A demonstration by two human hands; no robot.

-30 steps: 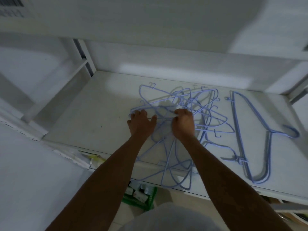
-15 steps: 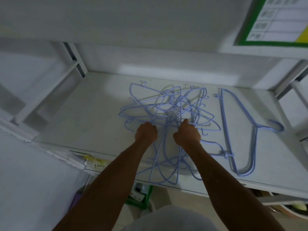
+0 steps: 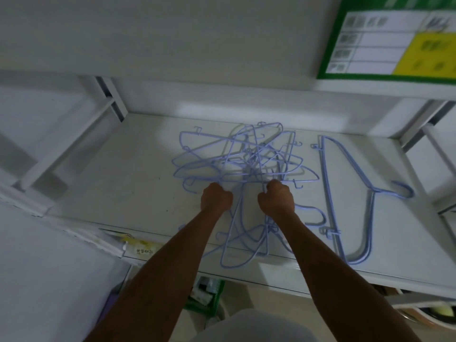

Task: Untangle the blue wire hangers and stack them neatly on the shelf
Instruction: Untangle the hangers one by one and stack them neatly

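A tangle of several blue wire hangers (image 3: 244, 164) lies in the middle of the white shelf (image 3: 128, 183), some loops reaching past its front edge. My left hand (image 3: 216, 199) is curled into a fist on wires at the tangle's near left. My right hand (image 3: 276, 199) is curled on wires just to the right of it. The fingers of both hands are hidden under the knuckles. To the right, a small neat stack of blue hangers (image 3: 345, 193) lies flat, hooks pointing right.
The upper shelf board overhangs, with a green and yellow label sheet (image 3: 392, 38) at top right. White uprights (image 3: 111, 99) frame the bay on both sides. A green crate (image 3: 207, 294) sits on the floor below the shelf's front edge.
Both hands drew back toward the front of the shelf and closed into fists on the wires. The tangle shifted slightly and the view tilted up.
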